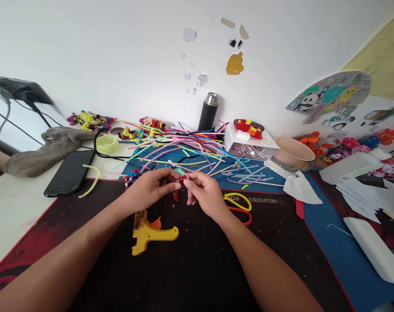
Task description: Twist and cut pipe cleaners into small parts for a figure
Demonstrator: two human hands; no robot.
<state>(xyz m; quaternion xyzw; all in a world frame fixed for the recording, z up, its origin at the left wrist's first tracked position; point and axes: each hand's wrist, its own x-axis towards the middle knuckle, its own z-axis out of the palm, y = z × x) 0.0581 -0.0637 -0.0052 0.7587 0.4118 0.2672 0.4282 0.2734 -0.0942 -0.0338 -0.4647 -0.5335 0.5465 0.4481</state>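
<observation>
Between my two hands is a small red, glittery piece that looks like bent pipe cleaner (183,178); part of it hangs below the fingers. My left hand (154,188) pinches it from the left, thumb and fingers together. From the right, my right hand (205,193) grips it between thumb and forefinger, the other fingers curled. A yellow hot glue gun (154,234) with an orange trigger lies on the dark mat just below my left hand. Scissors (239,203) with yellow and red handles lie beside my right hand, their blades hidden.
Many coloured pipe cleaners (190,145) are heaped at the back, before a black thermos (208,112). A phone (69,173) and a roll of pale green tape (106,144) lie left. Right are a beige bowl (294,151), crumpled tissue (301,187) and a white oblong device (374,249).
</observation>
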